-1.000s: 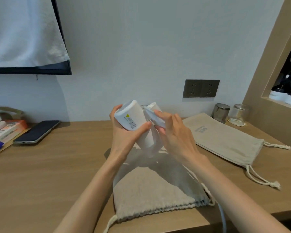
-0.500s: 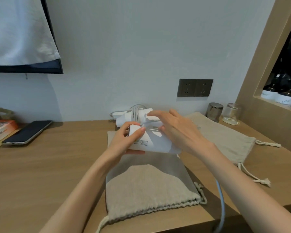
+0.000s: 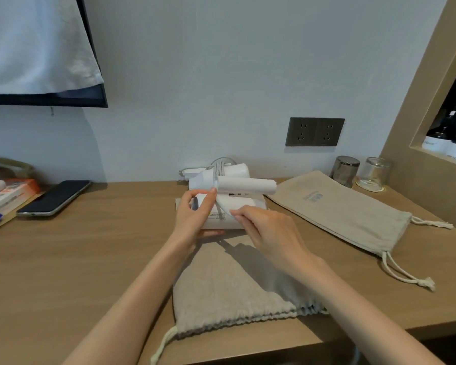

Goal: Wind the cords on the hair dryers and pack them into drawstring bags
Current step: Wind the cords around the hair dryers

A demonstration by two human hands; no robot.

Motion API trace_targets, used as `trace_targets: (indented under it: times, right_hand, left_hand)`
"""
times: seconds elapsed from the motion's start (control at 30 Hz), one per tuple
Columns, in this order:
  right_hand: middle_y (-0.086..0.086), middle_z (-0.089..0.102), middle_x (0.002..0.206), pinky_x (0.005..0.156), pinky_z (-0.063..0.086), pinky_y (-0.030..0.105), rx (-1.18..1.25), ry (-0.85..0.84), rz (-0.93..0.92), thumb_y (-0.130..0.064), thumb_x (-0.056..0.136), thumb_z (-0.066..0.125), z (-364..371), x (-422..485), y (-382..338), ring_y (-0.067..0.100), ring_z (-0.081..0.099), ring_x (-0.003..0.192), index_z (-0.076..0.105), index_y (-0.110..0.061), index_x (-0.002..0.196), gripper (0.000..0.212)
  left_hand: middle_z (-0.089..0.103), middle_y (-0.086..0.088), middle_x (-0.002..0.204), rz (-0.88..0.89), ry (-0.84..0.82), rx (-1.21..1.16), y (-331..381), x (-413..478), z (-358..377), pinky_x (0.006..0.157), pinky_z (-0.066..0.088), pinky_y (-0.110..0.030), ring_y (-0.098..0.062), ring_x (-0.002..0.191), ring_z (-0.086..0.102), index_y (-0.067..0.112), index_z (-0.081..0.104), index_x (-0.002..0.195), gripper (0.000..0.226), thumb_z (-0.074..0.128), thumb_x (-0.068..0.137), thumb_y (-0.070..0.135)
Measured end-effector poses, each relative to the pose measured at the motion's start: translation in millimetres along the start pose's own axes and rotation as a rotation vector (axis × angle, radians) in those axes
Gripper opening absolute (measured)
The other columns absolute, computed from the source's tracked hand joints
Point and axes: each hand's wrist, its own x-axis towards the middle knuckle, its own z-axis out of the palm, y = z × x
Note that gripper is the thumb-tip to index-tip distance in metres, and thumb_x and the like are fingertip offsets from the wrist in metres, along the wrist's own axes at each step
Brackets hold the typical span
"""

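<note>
Showing a label (image 3: 217, 216) with a yellow mark and print too small to read, the dryer (image 3: 248, 204) sits over the closed end of the near bag (image 3: 229, 291) on the table (image 3: 90, 259). The left hand (image 3: 195, 217) curls round its left end, thumb on top. The right hand (image 3: 269, 233) pinches the cord (image 3: 223, 204) at the barrel's front. Blue print on the far bag (image 3: 353, 214) is illegible.

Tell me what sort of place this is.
Probably a hotel room: a glass tumbler near the wall sockets, a linen drawstring bag for a white hair dryer, and labelled bottles in a wall niche.
</note>
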Motion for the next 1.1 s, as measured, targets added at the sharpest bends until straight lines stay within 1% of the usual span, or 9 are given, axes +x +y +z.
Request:
trace_targets:
  times: [0.13, 0.23, 0.33, 0.4, 0.53, 0.67, 0.83, 0.93, 1.1]
  right_hand:
    - [-0.012, 0.068, 0.082, 0.057, 0.036, 0.007, 0.156, -0.072, -0.014, -0.025, 0.097, 0.052, 12.1, -2.5, -0.1, 0.007, 0.053, 0.083, 0.070, -0.019, 0.104, 0.020]
    - [-0.014, 0.060, 0.075, 0.055, 0.040, 0.021, 0.212, -0.103, -0.036, -0.024, 0.099, 0.051, 19.1, -4.2, 1.4, 0.002, 0.049, 0.067, 0.070, -0.021, 0.102, 0.019]
    - [-0.009, 0.068, 0.089, 0.059, 0.047, 0.025, 0.137, -0.171, -0.111, -0.023, 0.099, 0.049, 24.7, -9.2, 5.9, 0.007, 0.060, 0.078, 0.064, -0.024, 0.120, 0.026]
    - [-0.004, 0.068, 0.095, 0.061, 0.051, 0.032, 0.093, -0.220, -0.145, -0.023, 0.098, 0.047, 28.1, -12.0, 7.9, 0.016, 0.063, 0.085, 0.056, -0.027, 0.132, 0.035]
    - [-0.005, 0.064, 0.098, 0.072, 0.051, 0.037, 0.159, -0.299, -0.057, -0.024, 0.101, 0.042, 26.6, -12.9, 11.6, 0.014, 0.059, 0.090, 0.041, -0.038, 0.142, 0.043]
    - [-0.011, 0.064, 0.083, 0.077, 0.045, 0.016, 0.465, -0.378, 0.072, -0.018, 0.100, 0.046, 15.1, -16.4, 10.2, 0.000, 0.058, 0.079, 0.049, -0.039, 0.135, 0.041]
    - [-0.005, 0.065, 0.076, 0.042, 0.026, 0.017, 0.982, -0.475, 0.384, -0.013, 0.097, 0.050, -7.3, -18.9, 11.6, 0.007, 0.035, 0.044, 0.071, -0.019, 0.111, 0.026]
    - [-0.001, 0.060, 0.074, 0.041, 0.016, 0.022, 1.124, -0.525, 0.480, -0.013, 0.095, 0.053, -21.7, -17.0, 18.8, 0.007, 0.028, 0.044, 0.069, -0.017, 0.104, 0.019]
    - [-0.001, 0.059, 0.066, 0.041, 0.020, 0.020, 0.875, -0.445, 0.582, -0.024, 0.084, 0.067, -61.2, 2.8, 38.9, 0.010, 0.029, 0.046, 0.058, -0.017, 0.112, 0.030]
  left_hand:
    - [0.055, -0.012, 0.122, -0.081, 0.015, -0.015, -4.5, 6.2, -1.1, 0.056, 0.058, -0.038, -0.031, 0.093, 0.068, 0.021, 0.054, 0.099, 0.031, 0.062, 0.086, 0.047]
    - [0.056, -0.004, 0.115, -0.084, -0.019, 0.027, -5.0, 8.8, -2.2, 0.063, 0.060, -0.042, -0.024, 0.097, 0.065, 0.022, 0.052, 0.099, 0.030, 0.058, 0.088, 0.049]
    - [0.065, -0.006, 0.090, 0.103, -0.129, 0.259, -6.3, 12.4, -7.2, 0.064, 0.057, -0.042, -0.013, 0.080, 0.066, 0.012, 0.059, 0.090, 0.032, 0.071, 0.082, 0.040]
    - [0.067, -0.008, 0.098, 0.099, -0.140, 0.351, -10.2, 14.5, -10.3, 0.072, 0.057, -0.045, -0.015, 0.088, 0.067, 0.013, 0.060, 0.100, 0.052, 0.085, 0.066, 0.043]
    - [0.060, 0.006, 0.098, 0.100, -0.021, 0.216, -12.2, 11.9, -9.3, 0.082, 0.055, -0.033, -0.014, 0.094, 0.061, 0.017, 0.056, 0.107, 0.049, 0.085, 0.068, 0.021]
    - [0.061, -0.010, 0.112, 0.051, -0.013, -0.035, -8.0, 5.2, -8.7, 0.072, 0.059, -0.047, -0.026, 0.101, 0.064, 0.018, 0.057, 0.108, 0.051, 0.086, 0.066, 0.015]
    - [0.059, -0.013, 0.121, 0.057, -0.085, -0.331, 13.8, 4.9, -9.3, 0.070, 0.058, -0.042, -0.024, 0.100, 0.065, 0.010, 0.051, 0.121, 0.060, 0.081, 0.069, 0.018]
    - [0.061, -0.006, 0.111, 0.087, -0.151, -0.429, 26.8, 3.1, -13.1, 0.067, 0.058, -0.038, -0.018, 0.090, 0.069, 0.018, 0.053, 0.110, 0.045, 0.071, 0.069, 0.022]
    - [0.064, 0.002, 0.109, 0.106, -0.317, -0.360, 29.9, -4.8, -10.7, 0.066, 0.059, -0.036, -0.013, 0.090, 0.068, 0.026, 0.055, 0.114, 0.052, 0.075, 0.066, 0.027]
